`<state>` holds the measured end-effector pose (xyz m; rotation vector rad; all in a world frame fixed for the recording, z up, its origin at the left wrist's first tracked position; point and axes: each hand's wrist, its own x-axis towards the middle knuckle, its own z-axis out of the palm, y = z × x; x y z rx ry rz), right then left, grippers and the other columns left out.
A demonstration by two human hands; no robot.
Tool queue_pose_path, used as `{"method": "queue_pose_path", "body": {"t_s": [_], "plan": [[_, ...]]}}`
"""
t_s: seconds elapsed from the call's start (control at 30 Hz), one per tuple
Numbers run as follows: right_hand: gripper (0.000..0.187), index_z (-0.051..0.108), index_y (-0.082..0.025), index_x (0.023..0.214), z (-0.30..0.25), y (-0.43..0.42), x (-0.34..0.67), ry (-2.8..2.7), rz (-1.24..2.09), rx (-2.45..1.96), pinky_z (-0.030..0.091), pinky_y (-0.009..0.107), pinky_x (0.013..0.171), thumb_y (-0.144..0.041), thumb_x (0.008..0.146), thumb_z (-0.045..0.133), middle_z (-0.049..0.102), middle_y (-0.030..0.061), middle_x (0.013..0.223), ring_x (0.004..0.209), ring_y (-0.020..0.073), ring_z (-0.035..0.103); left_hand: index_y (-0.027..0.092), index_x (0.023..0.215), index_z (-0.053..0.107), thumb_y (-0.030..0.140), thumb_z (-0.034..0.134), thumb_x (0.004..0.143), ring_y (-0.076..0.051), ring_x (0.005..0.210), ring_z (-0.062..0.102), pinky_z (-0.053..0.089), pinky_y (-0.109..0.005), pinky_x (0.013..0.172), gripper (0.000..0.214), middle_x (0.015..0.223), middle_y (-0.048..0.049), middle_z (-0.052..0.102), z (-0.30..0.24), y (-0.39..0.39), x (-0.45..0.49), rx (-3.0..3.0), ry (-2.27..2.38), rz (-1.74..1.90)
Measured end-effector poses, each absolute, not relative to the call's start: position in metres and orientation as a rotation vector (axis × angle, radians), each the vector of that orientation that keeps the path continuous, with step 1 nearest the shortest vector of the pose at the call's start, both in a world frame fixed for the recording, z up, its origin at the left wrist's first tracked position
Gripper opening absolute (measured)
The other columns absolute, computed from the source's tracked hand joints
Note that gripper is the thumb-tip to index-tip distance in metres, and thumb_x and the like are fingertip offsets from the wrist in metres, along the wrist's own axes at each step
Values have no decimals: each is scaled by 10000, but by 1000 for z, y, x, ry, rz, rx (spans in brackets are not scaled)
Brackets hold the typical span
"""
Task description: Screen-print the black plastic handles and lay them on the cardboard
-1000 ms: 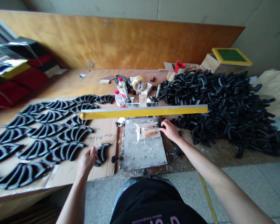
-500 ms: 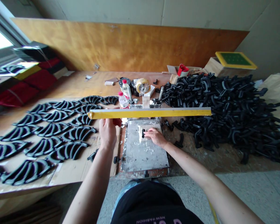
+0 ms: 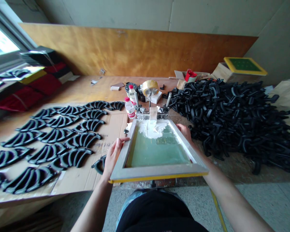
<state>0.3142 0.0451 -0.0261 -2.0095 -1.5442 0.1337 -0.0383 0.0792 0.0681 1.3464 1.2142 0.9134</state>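
Observation:
A screen-printing frame point(image 3: 159, 169) with a green mesh lies low before me, slightly tilted. White ink point(image 3: 149, 130) is smeared over the far part of its mesh. My left hand point(image 3: 114, 154) grips the frame's left side, fingers closed at the edge. By the far right edge is my right hand point(image 3: 184, 131), its fingers partly hidden by the frame. Whether they hold anything is unclear. A pale squeegee point(image 3: 153, 114) stands upright at the far end, beside the clamp hardware point(image 3: 141, 111). The metal plate and the small black part are hidden beneath the frame.
Rows of curved black handles point(image 3: 54, 135) lie on cardboard point(image 3: 74, 178) to the left. At right is a large heap of black parts point(image 3: 227, 112). Bottles with red caps point(image 3: 130, 108) and a tape roll point(image 3: 149, 86) stand behind the frame.
The frame has swung down from edge-on to nearly flat, covering the plate. My right hand has left the black part on the plate and moved right and outward. My left hand has come down with the frame.

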Motion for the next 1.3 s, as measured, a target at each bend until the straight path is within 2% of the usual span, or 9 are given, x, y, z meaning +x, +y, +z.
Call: {"method": "queue_pose_path", "body": {"t_s": [0.13,0.2,0.23,0.37,0.43,0.63,0.87,1.07,1.3], "plan": [[469,554,-177,1322,7,85,305,-1581,-93,-1836,397,440,1081,-190,856,604,530,130,1373,1271,268,485,218,1237,621,626,635,755,-174,662,614,456,-261,572,632,824,-25,690,17,63,-52,1245,1224,662],[577,513,-180,1355,16,108,278,-1747,-146,-1751,370,432,1100,-198,806,687,467,130,1416,1299,277,432,211,1371,507,592,672,736,-190,713,642,487,-276,618,759,835,-31,693,-7,61,-51,1224,1215,636],[548,535,-176,1322,17,117,265,-1826,-142,-1754,386,426,1077,-190,799,697,497,132,1372,1264,278,452,200,1399,474,582,680,732,-202,747,653,500,-288,644,796,843,-37,695,-17,61,-51,1223,1217,637],[145,651,-164,999,11,126,236,-2066,10,-1889,461,337,895,-182,856,631,649,103,1031,1015,235,568,174,1385,484,588,650,754,-234,847,672,522,-325,738,773,919,-66,704,-44,66,-51,1251,1223,638],[80,648,-171,938,7,116,239,-2079,42,-1933,463,306,851,-205,877,606,666,90,979,956,215,592,166,1375,493,601,629,771,-243,891,672,519,-331,781,757,966,-82,705,-53,67,-53,1264,1236,621],[164,656,-166,973,7,86,246,-1993,-76,-2172,484,325,771,-172,858,538,699,131,995,902,245,641,175,1409,451,612,571,816,-249,940,665,516,-342,816,747,1015,-95,698,-68,67,-56,1280,1232,627],[163,687,-158,930,25,96,202,-2139,121,-2107,479,300,683,-229,824,587,732,113,898,815,245,675,188,1365,522,603,610,781,-244,850,674,525,-341,779,722,928,-71,706,-63,65,-55,1274,1261,650],[168,633,-157,1012,28,104,228,-1968,-61,-2231,461,286,779,-208,897,522,687,104,1065,968,225,624,177,1398,479,623,534,826,-242,899,670,513,-353,827,727,975,-82,710,-68,65,-55,1325,1285,624],[200,608,-152,1012,-5,107,234,-2029,-109,-2225,428,304,783,-121,928,429,644,121,1049,1004,234,548,202,1401,480,621,533,829,-255,957,664,498,-359,855,712,997,-79,709,-71,66,-56,1347,1306,606]]}}
